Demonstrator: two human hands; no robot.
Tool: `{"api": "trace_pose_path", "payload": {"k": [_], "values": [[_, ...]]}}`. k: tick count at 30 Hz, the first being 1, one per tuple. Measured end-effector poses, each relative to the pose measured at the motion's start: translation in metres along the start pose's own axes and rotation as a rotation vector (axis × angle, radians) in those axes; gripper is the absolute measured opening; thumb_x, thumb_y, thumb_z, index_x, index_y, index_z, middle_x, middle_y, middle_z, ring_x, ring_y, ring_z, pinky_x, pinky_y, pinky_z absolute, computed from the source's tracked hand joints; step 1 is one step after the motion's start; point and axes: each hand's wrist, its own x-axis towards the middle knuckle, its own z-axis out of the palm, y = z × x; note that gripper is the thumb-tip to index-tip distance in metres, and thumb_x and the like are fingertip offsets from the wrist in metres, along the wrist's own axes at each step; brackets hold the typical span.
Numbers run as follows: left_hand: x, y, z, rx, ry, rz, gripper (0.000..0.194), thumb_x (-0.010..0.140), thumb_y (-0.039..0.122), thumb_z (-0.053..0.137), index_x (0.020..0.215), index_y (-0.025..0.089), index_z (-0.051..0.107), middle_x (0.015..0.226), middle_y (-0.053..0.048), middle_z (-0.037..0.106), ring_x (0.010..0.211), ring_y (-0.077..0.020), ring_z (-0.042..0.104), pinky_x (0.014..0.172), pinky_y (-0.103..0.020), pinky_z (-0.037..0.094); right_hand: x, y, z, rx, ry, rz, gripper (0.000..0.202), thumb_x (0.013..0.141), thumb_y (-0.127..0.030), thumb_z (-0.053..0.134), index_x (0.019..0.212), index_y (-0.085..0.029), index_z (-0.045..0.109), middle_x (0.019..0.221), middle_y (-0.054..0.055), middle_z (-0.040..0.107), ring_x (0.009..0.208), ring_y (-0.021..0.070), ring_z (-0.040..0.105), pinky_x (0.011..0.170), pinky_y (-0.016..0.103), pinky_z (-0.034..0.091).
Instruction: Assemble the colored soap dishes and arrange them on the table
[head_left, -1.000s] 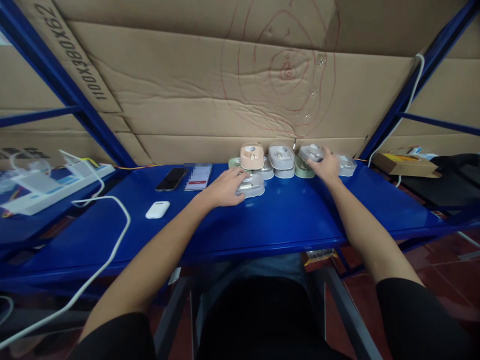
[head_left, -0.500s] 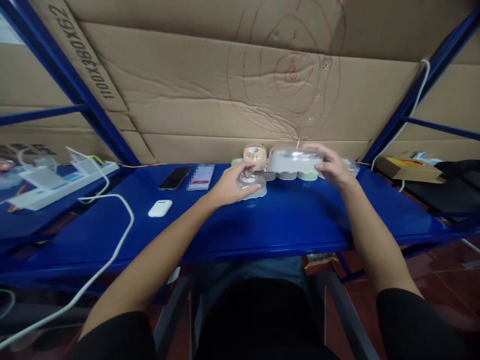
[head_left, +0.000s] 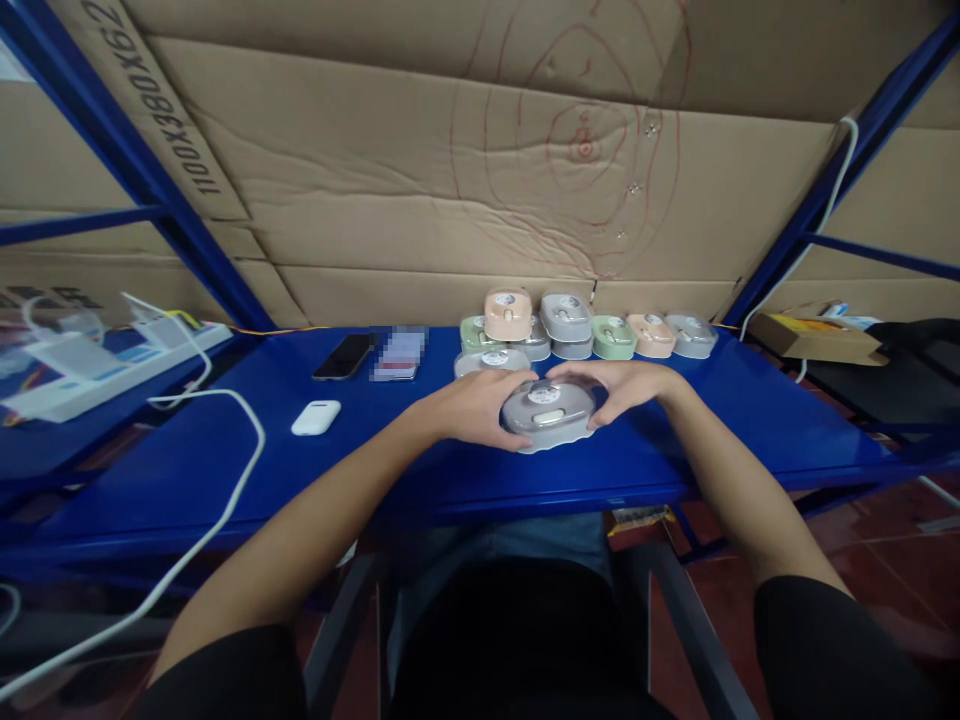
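Both my hands grip one grey oval box with a clear lid (head_left: 553, 414) from its two sides, low over the front of the blue table. A white label and a pale clip show on its lid. My left hand (head_left: 486, 408) curls around its left side, and my right hand (head_left: 616, 385) closes on its right side. Just behind my left hand sits another grey box (head_left: 480, 362), partly hidden by the fingers. Whether the held box touches the table is unclear.
Farther back, green (head_left: 615, 338), orange (head_left: 649, 336) and grey boxes stand in a row, with an orange box (head_left: 508, 316) and a grey box (head_left: 566, 316) stacked on top. Leftward lie a phone (head_left: 343, 357), a white earphone case (head_left: 316, 418) and a white cable (head_left: 255, 425).
My right hand has brought a grey box down and toward me from in front of the back row. My left hand has left the other grey box and joined it.
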Motion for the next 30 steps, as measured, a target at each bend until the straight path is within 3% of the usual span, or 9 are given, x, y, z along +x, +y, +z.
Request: {"api": "trace_pose_path", "payload": {"k": [2,6,12,18,21,26,30], "values": [[0.0,-0.002,0.004,0.021,0.004,0.008,0.095,0.074,0.061,0.094,0.158,0.028,0.063,0.152,-0.016,0.074,0.137,-0.0482,0.072,0.111,-0.057,0.059,0.002,-0.004,0.005,-0.078,0.009,0.039,0.102,0.077,-0.051,0.102,0.166,-0.026,0.059,0.158,0.011,0.072,0.139,0.0337,0.073,0.118,0.049,0.062],[0.002,-0.006,0.013,0.013,0.002,0.021,0.101,0.077,0.062,0.093,0.165,0.028,0.057,0.159,-0.018,0.07,0.143,-0.0492,0.069,0.116,-0.059,0.057,0.012,-0.013,0.019,-0.25,0.144,0.039,0.115,0.064,-0.062,0.108,0.164,-0.026,0.063,0.161,0.015,0.07,0.144,0.042,0.069,0.125,0.059,0.057],[0.005,0.008,0.012,0.032,-0.077,-0.1,0.11,0.08,0.066,0.089,0.17,0.02,0.045,0.164,-0.024,0.065,0.148,-0.0511,0.066,0.116,-0.058,0.056,0.016,-0.018,0.028,-0.27,0.187,-0.015,0.11,0.072,-0.056,0.103,0.168,-0.025,0.059,0.161,0.015,0.07,0.144,0.0409,0.069,0.125,0.058,0.056],[0.002,0.019,0.003,0.091,-0.14,-0.165,0.12,0.081,0.063,0.082,0.179,0.016,0.03,0.176,-0.026,0.054,0.154,-0.0515,0.061,0.122,-0.059,0.054,-0.002,-0.014,0.003,-0.193,0.178,0.112,0.104,0.073,-0.057,0.1,0.164,-0.026,0.062,0.156,0.012,0.073,0.136,0.0375,0.072,0.121,0.054,0.059],[0.001,0.018,0.003,0.116,-0.154,-0.147,0.125,0.081,0.061,0.08,0.182,0.015,0.024,0.184,-0.027,0.045,0.162,-0.0509,0.054,0.128,-0.058,0.05,-0.014,-0.006,-0.014,-0.222,0.185,0.261,0.104,0.074,-0.062,0.099,0.165,-0.026,0.062,0.149,0.012,0.077,0.129,0.038,0.075,0.115,0.055,0.063],[0.001,0.016,0.003,0.156,-0.199,-0.122,0.115,0.083,0.063,0.08,0.178,0.016,0.035,0.186,-0.024,0.042,0.169,-0.0508,0.045,0.132,-0.057,0.046,-0.024,0.011,-0.031,-0.286,0.202,0.525,0.111,0.07,-0.066,0.099,0.165,-0.021,0.063,0.139,0.016,0.081,0.122,0.041,0.079,0.108,0.055,0.067],[0.004,0.015,0.008,0.154,-0.192,-0.137,0.119,0.078,0.077,0.085,0.173,0.018,0.043,0.182,-0.024,0.049,0.167,-0.052,0.047,0.13,-0.059,0.047,-0.02,0.017,-0.03,-0.345,0.186,0.596,0.107,0.063,-0.059,0.104,0.157,-0.023,0.07,0.14,0.015,0.082,0.125,0.0442,0.079,0.109,0.055,0.067]]}}
